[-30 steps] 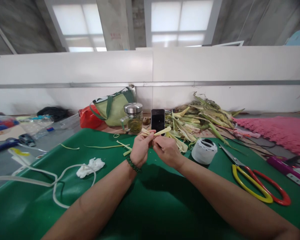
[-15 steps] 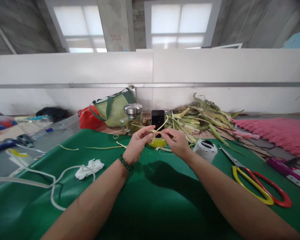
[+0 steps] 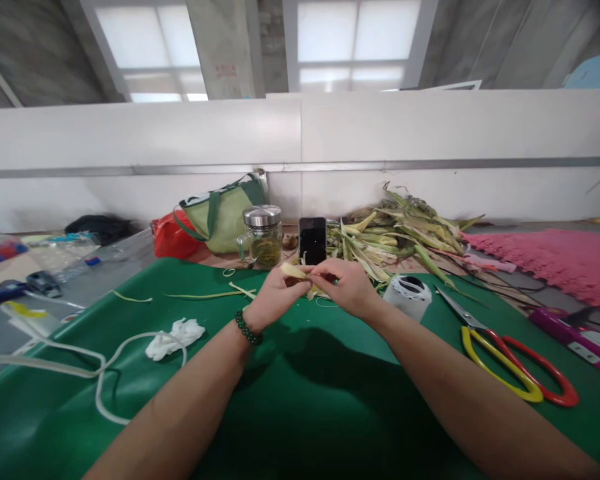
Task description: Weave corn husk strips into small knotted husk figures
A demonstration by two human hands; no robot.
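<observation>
A: What do we have, biggest first?
B: The green worktop (image 3: pixel 300 413) spreads across the near middle. On its far right side, just past the edge, we see the husk pile (image 3: pixel 405 230), with plenty in it. A green bag (image 3: pixel 197 219) leans at the far left.
A: And on the right?
B: The scissors (image 3: pixel 480 327) lie at the right with their blades pointing far, and neither hand touches them.
A: How do our hands stand?
B: The left hand (image 3: pixel 275 297) is closed, thumb and fingers pinching a bit of husk. The right hand (image 3: pixel 350 283) meets it from the right, its fingertips pinched on that same bit.
A: Smaller things?
B: A lidded glass jar (image 3: pixel 266 247) stands far left of the fingers, a white roll (image 3: pixel 407 297) stands just beyond our right forearm, and a phone (image 3: pixel 313 240) is upright beyond the hands. A loose strip (image 3: pixel 205 295) lies to the left.
A: Where is the husk piece (image 3: pixel 293 270)?
B: Between our fingertips, mostly hidden.
A: How far along are we?
B: Some husk is apart from the pile; we judge the piece unfinished while both hands work it, and much husk remains unused.
</observation>
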